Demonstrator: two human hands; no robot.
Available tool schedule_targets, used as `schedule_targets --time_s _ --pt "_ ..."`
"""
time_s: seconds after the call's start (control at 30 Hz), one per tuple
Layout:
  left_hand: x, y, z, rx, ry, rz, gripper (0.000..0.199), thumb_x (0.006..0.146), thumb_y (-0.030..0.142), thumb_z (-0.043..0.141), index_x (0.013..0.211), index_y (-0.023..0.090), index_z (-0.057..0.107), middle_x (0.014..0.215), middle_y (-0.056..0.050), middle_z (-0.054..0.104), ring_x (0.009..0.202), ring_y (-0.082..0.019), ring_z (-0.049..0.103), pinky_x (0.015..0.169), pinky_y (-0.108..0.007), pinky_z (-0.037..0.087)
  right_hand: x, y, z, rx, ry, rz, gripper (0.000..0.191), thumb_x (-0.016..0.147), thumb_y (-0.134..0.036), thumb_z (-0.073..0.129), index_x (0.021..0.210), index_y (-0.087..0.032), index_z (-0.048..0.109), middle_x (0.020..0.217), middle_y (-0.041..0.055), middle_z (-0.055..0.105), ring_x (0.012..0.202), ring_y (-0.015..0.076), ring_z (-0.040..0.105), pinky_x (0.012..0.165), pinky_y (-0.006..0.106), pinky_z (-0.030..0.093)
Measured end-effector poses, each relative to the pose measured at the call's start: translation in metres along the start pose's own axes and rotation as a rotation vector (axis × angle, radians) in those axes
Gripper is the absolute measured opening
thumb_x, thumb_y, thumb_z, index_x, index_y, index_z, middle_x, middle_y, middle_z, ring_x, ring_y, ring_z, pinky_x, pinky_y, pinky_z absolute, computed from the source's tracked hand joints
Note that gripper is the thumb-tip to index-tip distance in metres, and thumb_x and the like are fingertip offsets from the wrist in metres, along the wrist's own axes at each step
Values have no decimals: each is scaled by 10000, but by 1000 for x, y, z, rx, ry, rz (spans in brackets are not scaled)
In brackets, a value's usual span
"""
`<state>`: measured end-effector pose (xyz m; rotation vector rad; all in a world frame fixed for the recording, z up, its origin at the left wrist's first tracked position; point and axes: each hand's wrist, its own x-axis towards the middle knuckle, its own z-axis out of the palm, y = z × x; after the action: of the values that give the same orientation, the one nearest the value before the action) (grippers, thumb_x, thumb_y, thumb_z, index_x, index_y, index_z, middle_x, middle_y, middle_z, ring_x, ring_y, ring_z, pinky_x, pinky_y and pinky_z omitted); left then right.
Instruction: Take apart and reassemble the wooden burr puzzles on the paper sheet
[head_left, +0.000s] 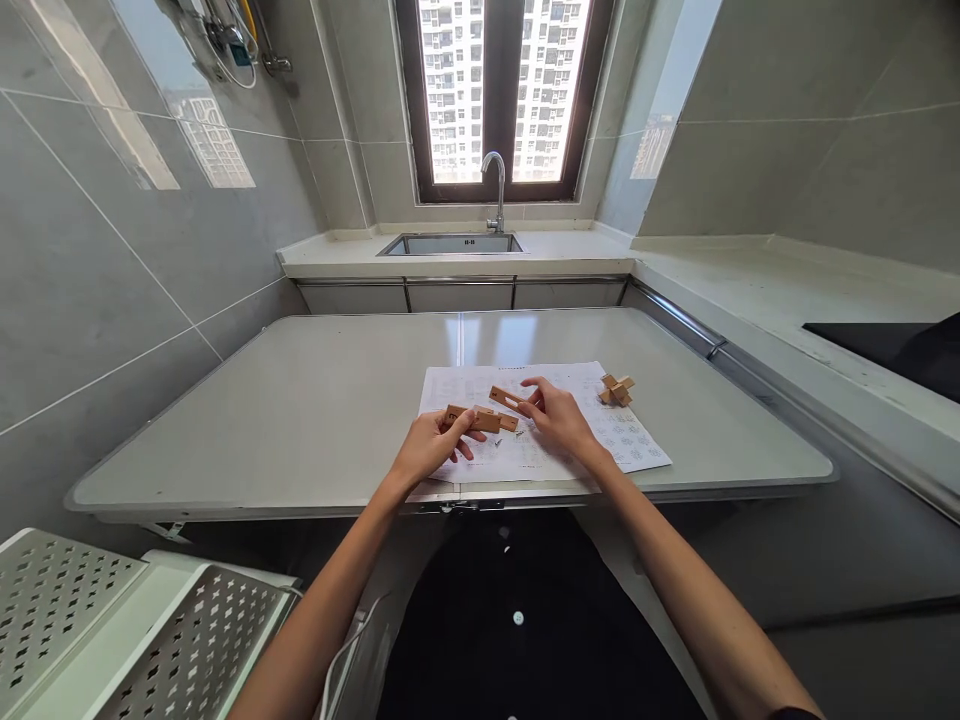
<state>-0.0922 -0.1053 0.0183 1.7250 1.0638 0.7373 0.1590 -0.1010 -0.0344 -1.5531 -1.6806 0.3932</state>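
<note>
Over a printed paper sheet (547, 465) on the table, my left hand (435, 440) is closed on flat wooden puzzle pieces (486, 421), held together between thumb and fingers. Dark marks show on one of them near its left end. My right hand (555, 411) pinches another flat wooden puzzle piece (508, 399), which has a pale slot or notch at its near end. It is held just above and right of the pieces in my left hand. An assembled wooden burr puzzle (616, 390) rests near the sheet's right edge.
The pale folding table (300, 420) has a centre seam. Beyond it, a counter (337, 257) holds a sink (450, 244) with a faucet (495, 190). A metal rail (697, 325) runs along the right side. A perforated white chair (180, 620) stands at the lower left.
</note>
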Motion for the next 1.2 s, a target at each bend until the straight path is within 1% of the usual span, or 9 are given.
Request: schedule_targets --time_s 0.1,0.2,0.3,0.4,0.57,0.73,0.87,1.03,1.2 --pt "6 -6 -2 108 12 -47 520 920 631 612 936 130 749 921 -122 830 553 -165 684 523 -269 478 -1 2 8 1 -10 17 189 960 -201 621 1132 -185 697 809 12 744 785 203 696 733 306 468" --pt "10 -10 -3 216 26 -77 511 934 623 578 813 153 739 851 -86 832 477 -141 638 559 -276 483 -1 3 15 -3 10 20 168 968 -211 612 1099 -190 715 839 26 760 805 206 705 738 307 476" --pt "14 -11 -1 331 32 -104 534 972 603 496 756 176 733 761 -58 814 481 -152 637 589 -281 488 -1 6 19 -9 18 9 156 976 -229 611 1074 -195 729 882 42 769 843 211 710 769 311 492" --pt "19 -12 1 473 81 -121 549 988 595 447 728 200 726 698 -60 787 590 -203 689 636 -297 485 -1 8 21 -17 21 5 151 988 -244 598 1046 -193 728 903 52 771 849 212 709 780 313 508" --pt "24 -13 1 730 214 -133 481 948 615 504 862 220 764 949 -129 812 910 -328 734 719 -344 464 -2 10 26 -42 20 -6 144 1002 -263 584 1012 -202 714 944 56 770 858 208 703 759 304 513" --pt "25 -15 1 980 176 -151 639 958 692 405 908 187 793 918 -199 792 870 -375 740 713 -380 465 -2 10 28 -86 11 -23 153 1014 -269 574 1006 -198 709 1001 65 761 846 196 692 765 301 501" --pt "28 -17 7 1093 155 -98 699 976 701 356 954 167 806 933 -218 786 889 -373 746 749 -391 465 -3 10 30 -131 7 -41 173 1026 -276 558 1015 -193 709 1036 74 743 849 197 682 784 315 493" --pt "34 -19 11 1164 95 -47 709 1007 646 325 959 135 815 929 -228 780 920 -371 741 775 -396 445 -5 9 31 -174 4 -58 193 1035 -284 543 1050 -197 715 1072 85 726 873 207 676 764 318 482" --pt "43 -20 8 1165 42 -8 734 981 683 378 837 118 824 900 -252 766 930 -391 727 797 -411 429 -6 9 31 -195 2 -66 194 1044 -273 532 1060 -201 712 1087 83 713 864 206 675 731 309 473"
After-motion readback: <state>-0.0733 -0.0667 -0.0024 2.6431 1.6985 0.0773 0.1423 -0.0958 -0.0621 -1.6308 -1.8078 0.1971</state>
